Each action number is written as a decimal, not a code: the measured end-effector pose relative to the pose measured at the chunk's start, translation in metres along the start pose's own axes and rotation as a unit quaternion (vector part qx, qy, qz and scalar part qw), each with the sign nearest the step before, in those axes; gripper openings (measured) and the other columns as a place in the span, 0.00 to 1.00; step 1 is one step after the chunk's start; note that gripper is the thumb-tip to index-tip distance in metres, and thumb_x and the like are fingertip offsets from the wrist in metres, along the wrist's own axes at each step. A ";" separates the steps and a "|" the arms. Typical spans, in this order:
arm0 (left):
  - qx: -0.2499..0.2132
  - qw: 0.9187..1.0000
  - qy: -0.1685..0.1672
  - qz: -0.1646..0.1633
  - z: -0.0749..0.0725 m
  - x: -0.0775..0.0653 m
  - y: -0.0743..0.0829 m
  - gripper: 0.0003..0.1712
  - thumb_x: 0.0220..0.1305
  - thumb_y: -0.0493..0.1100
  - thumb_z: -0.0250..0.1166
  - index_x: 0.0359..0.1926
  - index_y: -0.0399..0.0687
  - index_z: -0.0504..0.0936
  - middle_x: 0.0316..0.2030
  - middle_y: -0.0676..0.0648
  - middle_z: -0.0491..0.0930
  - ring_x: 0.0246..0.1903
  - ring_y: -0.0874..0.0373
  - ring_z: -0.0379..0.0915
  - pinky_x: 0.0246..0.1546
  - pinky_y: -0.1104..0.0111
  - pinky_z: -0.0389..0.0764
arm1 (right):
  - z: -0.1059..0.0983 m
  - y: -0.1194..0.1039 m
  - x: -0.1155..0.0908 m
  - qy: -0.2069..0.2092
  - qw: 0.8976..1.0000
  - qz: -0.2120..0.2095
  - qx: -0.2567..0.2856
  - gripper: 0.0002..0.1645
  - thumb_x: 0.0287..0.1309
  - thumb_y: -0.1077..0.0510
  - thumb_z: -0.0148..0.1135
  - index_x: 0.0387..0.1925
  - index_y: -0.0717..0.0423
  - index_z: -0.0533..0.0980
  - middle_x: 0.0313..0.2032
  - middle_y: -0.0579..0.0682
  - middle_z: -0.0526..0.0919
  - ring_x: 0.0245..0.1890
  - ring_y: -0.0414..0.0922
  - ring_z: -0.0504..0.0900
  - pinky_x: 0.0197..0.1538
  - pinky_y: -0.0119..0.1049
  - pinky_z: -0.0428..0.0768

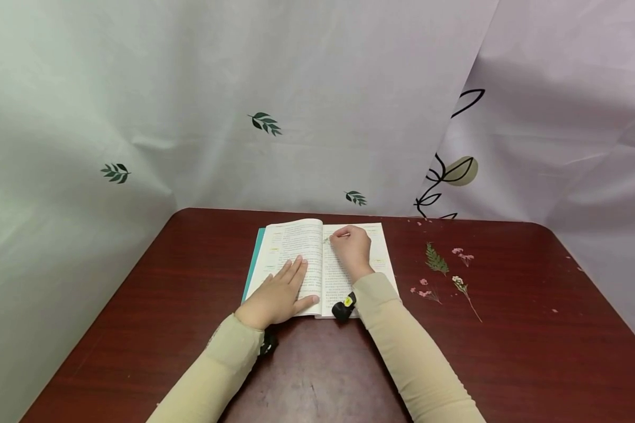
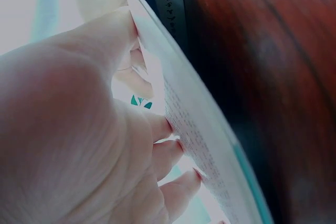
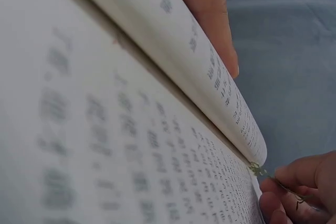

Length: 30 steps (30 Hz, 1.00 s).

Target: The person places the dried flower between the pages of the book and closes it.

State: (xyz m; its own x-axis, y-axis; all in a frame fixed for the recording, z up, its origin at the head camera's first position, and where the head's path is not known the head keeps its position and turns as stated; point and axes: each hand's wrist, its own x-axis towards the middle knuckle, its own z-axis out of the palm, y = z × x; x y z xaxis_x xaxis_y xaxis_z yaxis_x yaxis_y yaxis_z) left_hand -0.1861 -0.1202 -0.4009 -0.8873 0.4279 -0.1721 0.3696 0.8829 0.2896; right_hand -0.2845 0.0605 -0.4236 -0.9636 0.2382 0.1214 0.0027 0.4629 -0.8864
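An open book (image 1: 383, 247) with printed pages and a teal cover edge lies on the table. My left hand (image 1: 276, 298) rests with straight, spread fingers on the left page. In the left wrist view its fingertips (image 2: 181, 182) touch the bowed page. Over the upper part of the right page, close to the gutter, is my right hand (image 1: 353, 249). Its thumb and finger pinch the thin stem of a small dried flower sprig (image 3: 257, 169), whose pale green head is by the gutter. The curled fingers hide part of the stem.
On the dark red table (image 1: 153, 311), right of the book, lie a pressed fern leaf (image 1: 435, 259), a white flower on a long stem (image 1: 467, 294), and pink flower sprigs (image 1: 463, 256). Small petals are scattered about. A pale patterned curtain (image 1: 317, 158) hangs behind the table.
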 end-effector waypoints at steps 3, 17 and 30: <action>-0.001 1.000 -0.001 0.001 0.000 0.000 0.000 0.48 0.76 0.64 0.53 0.79 0.35 0.50 0.79 0.38 0.47 0.78 0.42 0.41 0.71 0.40 0.56 | 0.000 -0.001 -0.001 -0.003 1.000 -0.004 -0.002 0.05 0.58 0.60 0.69 0.28 0.57 0.85 0.25 0.51 0.86 0.25 0.44 0.82 0.33 0.36 0.78; 0.003 1.000 -0.002 0.003 -0.001 0.001 0.001 0.48 0.76 0.64 0.53 0.79 0.35 0.50 0.79 0.38 0.47 0.78 0.42 0.41 0.71 0.41 0.56 | -0.019 -0.008 -0.008 -0.087 0.996 0.011 -0.008 0.12 0.60 0.56 0.61 0.29 0.58 0.86 0.28 0.50 0.84 0.29 0.45 0.76 0.35 0.35 0.74; 0.007 1.000 -0.003 0.001 0.001 0.002 -0.001 0.48 0.76 0.64 0.52 0.79 0.36 0.50 0.79 0.39 0.46 0.78 0.43 0.41 0.71 0.41 0.56 | -0.035 -0.009 -0.010 -0.161 0.986 -0.014 -0.047 0.15 0.67 0.53 0.57 0.38 0.57 0.86 0.34 0.51 0.85 0.35 0.47 0.78 0.44 0.42 0.77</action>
State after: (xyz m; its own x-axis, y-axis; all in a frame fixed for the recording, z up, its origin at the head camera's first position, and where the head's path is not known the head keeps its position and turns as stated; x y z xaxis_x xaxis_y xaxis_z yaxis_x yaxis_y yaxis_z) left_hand -0.1879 -0.1204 -0.4021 -0.8850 0.4304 -0.1777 0.3747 0.8848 0.2770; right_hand -0.2661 0.0834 -0.4012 -0.9985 -0.0514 -0.0168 -0.0140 0.5466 -0.8373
